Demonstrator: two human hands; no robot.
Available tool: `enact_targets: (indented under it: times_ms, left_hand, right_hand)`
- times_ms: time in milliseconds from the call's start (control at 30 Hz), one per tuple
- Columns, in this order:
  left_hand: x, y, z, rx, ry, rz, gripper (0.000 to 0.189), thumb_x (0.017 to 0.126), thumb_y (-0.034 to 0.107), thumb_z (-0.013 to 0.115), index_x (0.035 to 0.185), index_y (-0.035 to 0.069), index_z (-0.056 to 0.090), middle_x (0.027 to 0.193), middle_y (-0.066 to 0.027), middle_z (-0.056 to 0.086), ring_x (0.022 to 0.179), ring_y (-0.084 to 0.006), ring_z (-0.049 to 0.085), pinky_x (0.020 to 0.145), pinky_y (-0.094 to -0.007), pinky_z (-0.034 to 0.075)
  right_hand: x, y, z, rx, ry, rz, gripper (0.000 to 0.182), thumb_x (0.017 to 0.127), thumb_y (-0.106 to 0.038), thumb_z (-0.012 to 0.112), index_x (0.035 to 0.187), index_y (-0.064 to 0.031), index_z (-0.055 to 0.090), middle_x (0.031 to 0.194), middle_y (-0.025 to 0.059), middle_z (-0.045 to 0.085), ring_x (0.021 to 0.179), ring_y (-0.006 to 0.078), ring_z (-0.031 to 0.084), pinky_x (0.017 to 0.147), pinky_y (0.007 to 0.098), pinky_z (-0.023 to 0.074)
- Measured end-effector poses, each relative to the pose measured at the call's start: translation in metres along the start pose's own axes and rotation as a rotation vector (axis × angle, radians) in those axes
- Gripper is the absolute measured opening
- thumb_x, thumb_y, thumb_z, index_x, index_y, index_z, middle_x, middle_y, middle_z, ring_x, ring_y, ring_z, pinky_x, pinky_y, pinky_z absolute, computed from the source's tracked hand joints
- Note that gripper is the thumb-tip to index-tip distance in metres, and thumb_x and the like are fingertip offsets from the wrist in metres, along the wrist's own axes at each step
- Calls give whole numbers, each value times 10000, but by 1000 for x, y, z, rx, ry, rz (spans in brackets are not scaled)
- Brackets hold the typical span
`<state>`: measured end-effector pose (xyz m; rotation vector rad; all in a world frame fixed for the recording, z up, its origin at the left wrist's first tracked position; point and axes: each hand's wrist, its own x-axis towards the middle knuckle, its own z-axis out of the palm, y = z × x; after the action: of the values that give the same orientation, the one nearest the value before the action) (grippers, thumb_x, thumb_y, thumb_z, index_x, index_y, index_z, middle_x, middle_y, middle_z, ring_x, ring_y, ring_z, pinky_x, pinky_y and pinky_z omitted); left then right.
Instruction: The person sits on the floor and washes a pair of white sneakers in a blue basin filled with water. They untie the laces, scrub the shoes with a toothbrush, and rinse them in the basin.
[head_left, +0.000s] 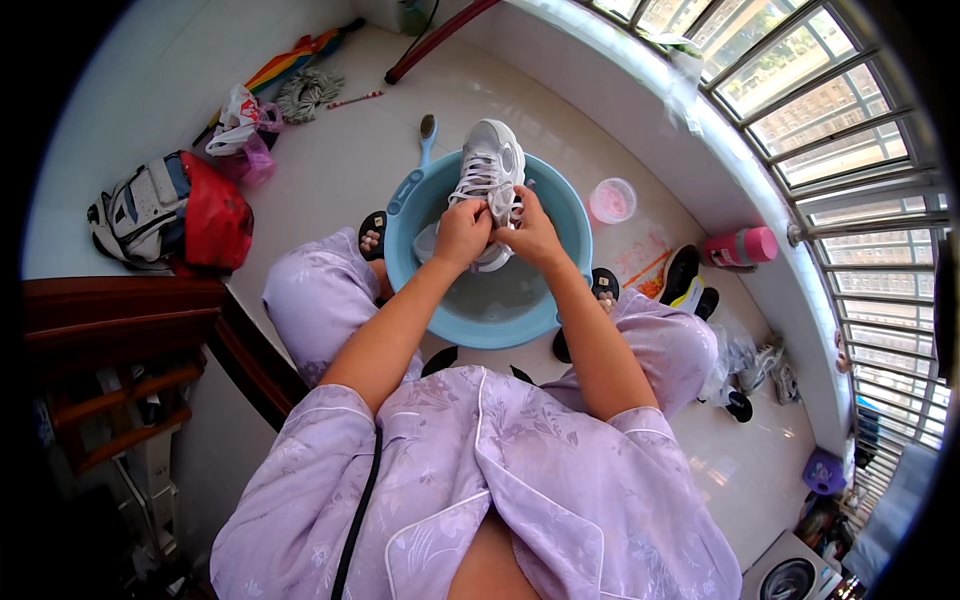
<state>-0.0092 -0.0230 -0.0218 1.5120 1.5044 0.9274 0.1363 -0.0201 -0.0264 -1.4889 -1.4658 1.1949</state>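
A light blue plastic basin (495, 335) with cloudy water in it stands on the floor between the knees. Over it, toe pointing away, is a grey and white lace-up sneaker (487, 154). My left hand (463, 231) grips the sneaker's laces or tongue at the ankle opening. On the other side of the opening, my right hand (531, 231) pinches the same area with thumb and fingers. Part of another pale shoe (426, 241) shows in the basin at the left, partly hidden by my left hand and arm.
A blue-handled brush (427, 139) lies beyond the basin. Right of it stands a tub of pink contents (613, 201). Black shoes (679, 274) and a pink bottle (741, 247) are farther right. A backpack (150, 210), plastic bags (244, 135) and a mop head (309, 94) lie left.
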Motion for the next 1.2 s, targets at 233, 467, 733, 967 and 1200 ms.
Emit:
enact_targets:
  times_ms: [233,467,733,967,1200]
  left_hand:
    - [-4,11,-11,333,72,49,160,732,137,518,782,10,601,755,-185,609,751,-366,582,687,-421,462]
    - [-29,35,-55,325,-102,-168,218,695,202,529,634,1,587,606,-176,580,595,-318,575,572,-389,438]
    - [-87,43,-139,139,-385,-335,212,740,156,471,582,16,494,526,-5,473,496,-98,436,459,-263,348]
    - [-130,93,-177,55,-609,-266,152,760,89,479,619,37,495,560,28,454,507,-49,420,445,-208,319]
    - [-96,66,-88,-420,-446,-461,261,899,188,477,1051,-12,548,908,-91,582,833,-144,589,715,-259,493]
  right_hand:
    - [-23,-31,11,-163,120,43,652,704,-194,623,1238,53,343,887,219,611,802,335,614,716,399,471]
    - [-20,-11,19,-246,283,-75,714,698,-180,637,1265,77,287,674,147,608,639,306,611,604,392,469]
    - [-20,-22,10,-203,257,51,713,723,-158,566,1307,61,221,861,240,609,818,381,593,738,440,455]
    - [-19,-6,24,-323,339,-79,545,712,-203,616,1200,-28,449,743,151,623,724,325,607,689,420,464]
    - [-24,-17,13,-294,242,27,256,767,-226,568,934,-33,582,872,207,590,857,374,561,766,441,434]
